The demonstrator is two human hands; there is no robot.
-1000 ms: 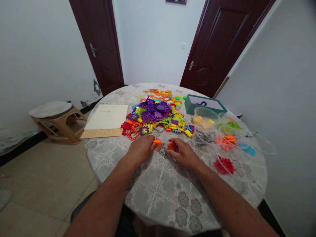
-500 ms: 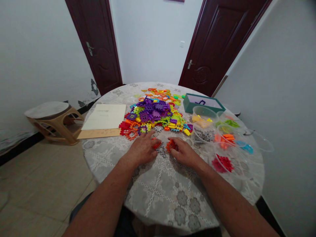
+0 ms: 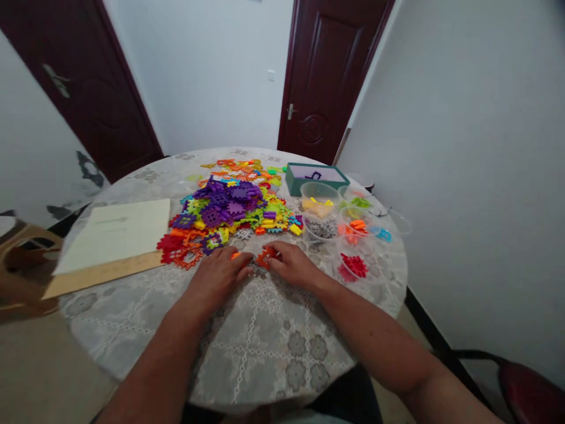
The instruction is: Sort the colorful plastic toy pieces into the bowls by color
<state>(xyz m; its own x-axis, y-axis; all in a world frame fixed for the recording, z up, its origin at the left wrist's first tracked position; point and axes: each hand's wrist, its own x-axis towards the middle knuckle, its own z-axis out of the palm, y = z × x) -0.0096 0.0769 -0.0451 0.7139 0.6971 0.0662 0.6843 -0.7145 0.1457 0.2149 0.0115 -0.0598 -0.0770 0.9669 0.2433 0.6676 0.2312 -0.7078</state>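
Left hand (image 3: 216, 280) curled, fingertips beside a small orange piece (image 3: 235, 255); right hand (image 3: 293, 265) bent over a red-orange lattice block (image 3: 266, 257), grasp unclear in both. Both just short of the plastic block pile (image 3: 229, 206) (a careless knuckle bump could scatter its loose edge). Clear bowl (image 3: 338, 270) right of the pile.

view: head-worn | aim: forward, down | close on: left hand (image 3: 215, 281), right hand (image 3: 293, 265) (door (image 3: 326, 82) far beyond)

The left hand (image 3: 216, 280) and right hand (image 3: 293, 265) had drawn closer together, their fingers nearly meeting around the orange plastic lattice piece (image 3: 266, 257), and the view had swung left.
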